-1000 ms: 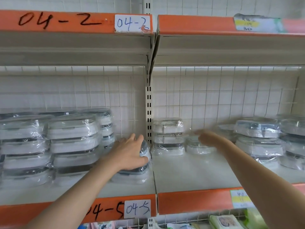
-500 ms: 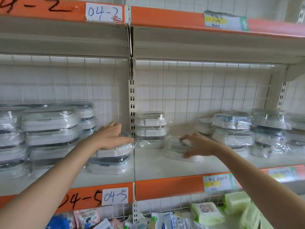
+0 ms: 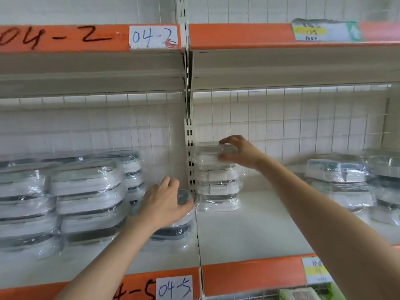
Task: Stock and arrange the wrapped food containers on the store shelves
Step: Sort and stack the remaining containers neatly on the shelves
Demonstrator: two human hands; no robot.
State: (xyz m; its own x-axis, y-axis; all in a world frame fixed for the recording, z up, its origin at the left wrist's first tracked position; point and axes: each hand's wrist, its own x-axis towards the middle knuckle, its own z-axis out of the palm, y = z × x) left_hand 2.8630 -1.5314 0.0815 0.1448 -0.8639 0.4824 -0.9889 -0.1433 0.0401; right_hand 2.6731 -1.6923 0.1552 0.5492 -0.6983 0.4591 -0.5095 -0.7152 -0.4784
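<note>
At frame centre, the right hand [image 3: 240,152] curls around a clear-wrapped rectangular container [image 3: 213,151] atop the small stack [image 3: 217,187]. Lower left of it, the left hand [image 3: 164,202] lies flat-fingered on a rounded grey-lidded container [image 3: 179,224].

We see handwritten labels "04-2" [image 3: 153,37] and "04-5" [image 3: 174,287] on orange shelf edges, a white wire grid [image 3: 281,124] behind, and yellow price tags [image 3: 315,270].

Your containers [image 3: 217,187]: white plastic under glossy, crinkled clear film. Shelf [image 3: 255,226], centre right: matt cream painted metal. Label [image 3: 174,287], bottom centre: matt paper. Back grid [image 3: 281,126]: thin wire.
</note>
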